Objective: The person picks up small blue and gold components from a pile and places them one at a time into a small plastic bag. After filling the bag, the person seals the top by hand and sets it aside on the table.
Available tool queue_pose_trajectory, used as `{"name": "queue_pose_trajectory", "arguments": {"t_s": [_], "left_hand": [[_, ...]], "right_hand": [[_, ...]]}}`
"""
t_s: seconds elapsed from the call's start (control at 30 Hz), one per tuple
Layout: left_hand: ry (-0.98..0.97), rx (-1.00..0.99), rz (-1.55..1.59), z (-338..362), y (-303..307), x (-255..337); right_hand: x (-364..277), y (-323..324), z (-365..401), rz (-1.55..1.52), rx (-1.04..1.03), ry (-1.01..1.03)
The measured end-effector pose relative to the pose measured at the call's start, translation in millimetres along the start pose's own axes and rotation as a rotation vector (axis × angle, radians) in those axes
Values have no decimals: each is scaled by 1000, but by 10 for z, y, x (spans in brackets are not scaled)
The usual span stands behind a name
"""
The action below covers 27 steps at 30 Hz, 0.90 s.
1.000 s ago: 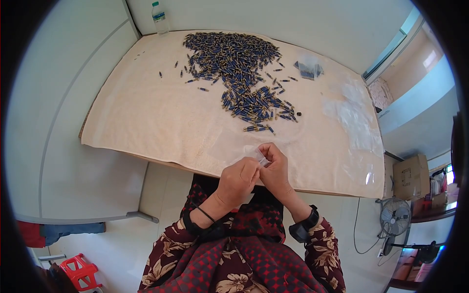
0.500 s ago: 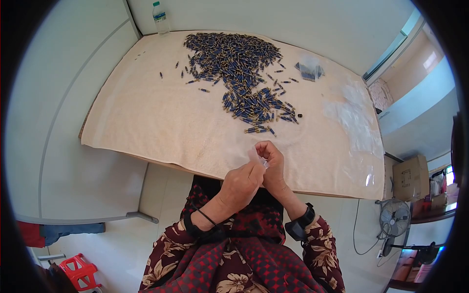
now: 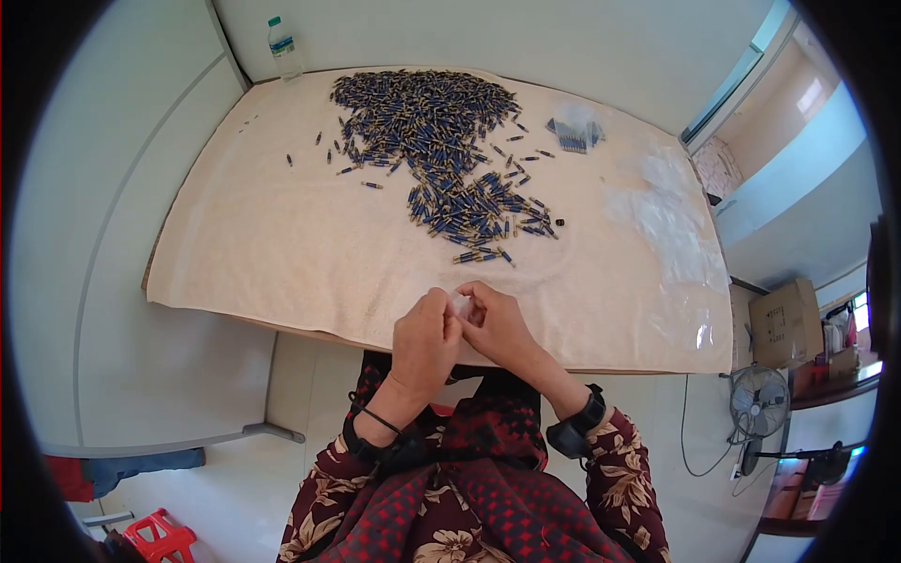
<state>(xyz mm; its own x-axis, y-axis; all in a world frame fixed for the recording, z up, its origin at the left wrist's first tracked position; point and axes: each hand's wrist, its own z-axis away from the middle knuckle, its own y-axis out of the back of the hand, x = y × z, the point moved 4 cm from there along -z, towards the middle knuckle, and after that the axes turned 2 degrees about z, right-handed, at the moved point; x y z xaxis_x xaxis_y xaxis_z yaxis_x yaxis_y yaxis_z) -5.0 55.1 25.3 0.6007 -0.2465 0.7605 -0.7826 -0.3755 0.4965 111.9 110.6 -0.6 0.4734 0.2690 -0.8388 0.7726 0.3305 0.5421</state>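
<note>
My left hand (image 3: pixel 424 342) and my right hand (image 3: pixel 497 328) meet over the table's front edge. Between their fingertips is a small clear plastic bag (image 3: pixel 461 305), pinched from both sides and largely covered by the fingers. Beyond them lies a big heap of small dark-blue cylindrical pieces with brass-coloured ends (image 3: pixel 427 117). A smaller cluster of the same pieces (image 3: pixel 474 206) spreads toward me, with a few strays nearest my hands.
A pale towel-like cloth (image 3: pixel 263 244) covers the table. Flat clear plastic bags (image 3: pixel 671 235) lie at the right, and a bag with a row of pieces (image 3: pixel 572 139) lies farther back. A water bottle (image 3: pixel 283 52) stands at the back left. A fan (image 3: pixel 758 402) is at the lower right.
Both hands have shifted left, and the left hand has turned more upright. The bag stays pinched between them, less of it showing. The camera view has moved slightly.
</note>
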Motion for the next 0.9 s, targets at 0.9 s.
{"name": "queue_pose_trajectory", "arguments": {"t_s": [0.9], "left_hand": [[-301,-16,6,163,-150,193]], "right_hand": [[704,904,-487,50,356,22]]}}
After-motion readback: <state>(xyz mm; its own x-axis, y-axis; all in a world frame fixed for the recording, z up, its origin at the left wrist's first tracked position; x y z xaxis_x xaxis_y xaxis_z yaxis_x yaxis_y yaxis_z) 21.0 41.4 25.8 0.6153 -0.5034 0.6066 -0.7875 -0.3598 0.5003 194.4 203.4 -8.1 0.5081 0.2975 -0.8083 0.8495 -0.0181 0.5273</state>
